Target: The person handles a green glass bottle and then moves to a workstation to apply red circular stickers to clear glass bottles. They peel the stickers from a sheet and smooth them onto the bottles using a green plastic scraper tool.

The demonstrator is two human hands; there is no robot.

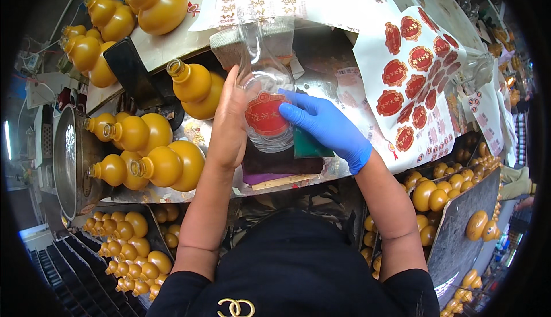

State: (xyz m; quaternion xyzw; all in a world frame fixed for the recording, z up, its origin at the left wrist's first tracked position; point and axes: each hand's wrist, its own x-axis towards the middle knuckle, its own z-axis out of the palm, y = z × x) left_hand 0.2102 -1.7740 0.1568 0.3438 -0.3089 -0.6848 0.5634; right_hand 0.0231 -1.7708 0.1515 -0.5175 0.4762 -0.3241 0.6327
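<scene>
One clear glass bottle (pixel 263 83) is held over a dark cloth (pixel 282 165) near the front of the table (pixel 321 79): the bare left hand (pixel 228 125) lies along its left side, while the blue-gloved right hand (pixel 330 125) sets thumb and fingertips by the red label (pixel 265 115). Yellow gourd-shaped bottles (pixel 186 165) cluster at left.

Smooth glassy bottle (pixel 265 84), glossy gourd bottles (pixel 182 166); paper label sheet (pixel 373 50), metal pan (pixel 90 173)
</scene>
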